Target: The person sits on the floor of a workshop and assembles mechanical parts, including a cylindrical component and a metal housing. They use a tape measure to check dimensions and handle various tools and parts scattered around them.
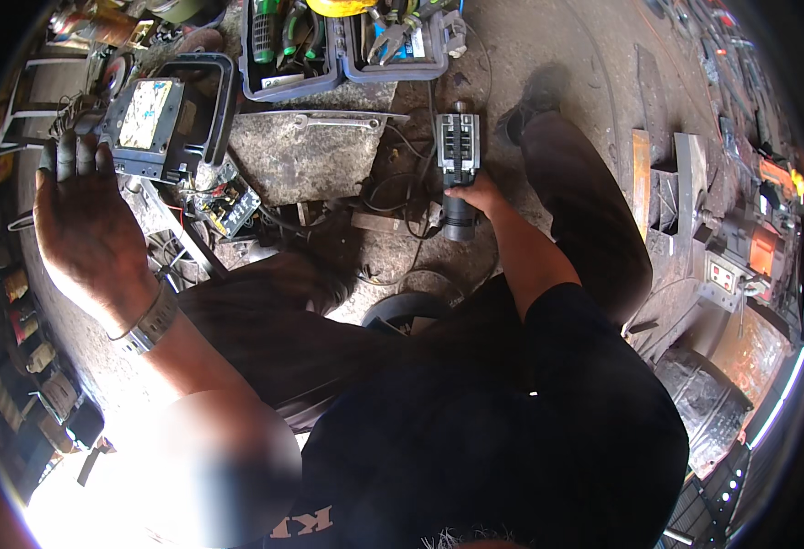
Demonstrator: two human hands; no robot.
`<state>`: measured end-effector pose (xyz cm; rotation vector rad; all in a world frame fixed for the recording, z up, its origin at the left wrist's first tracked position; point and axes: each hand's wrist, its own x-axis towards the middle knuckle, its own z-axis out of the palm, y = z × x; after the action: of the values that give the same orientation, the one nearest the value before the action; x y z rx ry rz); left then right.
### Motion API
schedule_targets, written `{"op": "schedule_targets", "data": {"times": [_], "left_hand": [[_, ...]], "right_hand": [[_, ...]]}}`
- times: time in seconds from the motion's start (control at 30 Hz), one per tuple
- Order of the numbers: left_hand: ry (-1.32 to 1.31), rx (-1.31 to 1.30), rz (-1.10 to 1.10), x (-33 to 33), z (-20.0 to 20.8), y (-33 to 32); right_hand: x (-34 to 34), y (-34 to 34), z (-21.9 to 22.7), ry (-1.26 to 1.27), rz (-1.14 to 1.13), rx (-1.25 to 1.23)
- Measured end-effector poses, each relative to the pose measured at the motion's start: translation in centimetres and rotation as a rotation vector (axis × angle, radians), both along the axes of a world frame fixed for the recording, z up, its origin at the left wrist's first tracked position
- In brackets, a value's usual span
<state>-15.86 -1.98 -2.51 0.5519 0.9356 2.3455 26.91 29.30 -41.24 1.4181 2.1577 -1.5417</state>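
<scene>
My right hand (pixel 477 195) grips a power tool (pixel 458 146) with a silver, slotted metal head and a black cylindrical body. It lies upright in the view, between my legs and over the floor. My left hand (pixel 91 224) is raised on the left, palm up and darkened with grime, fingers stretched and holding nothing. Just beyond its fingertips is a black boxy device (pixel 150 119) with a pale label and a frame-like handle. A bare circuit board (pixel 230 201) with wires lies to the right of that hand.
An open grey toolbox (pixel 294 90) with pliers and green-handled tools stands at the far side. A wrench (pixel 338 122) lies on a worn metal plate (pixel 306 165). Cables run over the floor near the power tool. Metal pieces (pixel 690 188) and a grey switch box (pixel 720 276) are at the right.
</scene>
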Motion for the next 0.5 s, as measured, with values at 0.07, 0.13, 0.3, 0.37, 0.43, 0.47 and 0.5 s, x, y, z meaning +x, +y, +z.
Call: {"op": "schedule_targets", "data": {"times": [0.07,0.13,0.3,0.37,0.43,0.47,0.5], "left_hand": [[-0.023,0.004,0.014,-0.3,-0.1,-0.4],[-0.060,0.012,0.041,-0.4,-0.1,-0.7],[-0.069,-0.136,0.425,0.8,0.7,-1.2],[-0.060,-0.163,0.523,-0.2,1.6,-1.3],[0.063,-0.197,0.711,-2.3,2.2,-3.2],[0.040,-0.278,0.786,-3.7,2.3,-1.8],[0.032,-0.288,0.841,-5.4,1.9,-3.8]], "right_hand": [[0.0,0.1,-0.1,0.018,0.003,0.013],[0.2,0.0,-0.5,0.035,-0.012,0.020],[0.3,0.3,-0.4,-0.039,0.102,-0.059],[1.2,0.9,-1.0,-0.050,0.071,-0.097],[-0.3,1.9,1.7,-0.277,0.281,-0.039],[1.9,3.6,-0.2,-0.251,0.366,0.106],[-0.7,3.6,2.4,-0.431,0.485,0.117]]}}
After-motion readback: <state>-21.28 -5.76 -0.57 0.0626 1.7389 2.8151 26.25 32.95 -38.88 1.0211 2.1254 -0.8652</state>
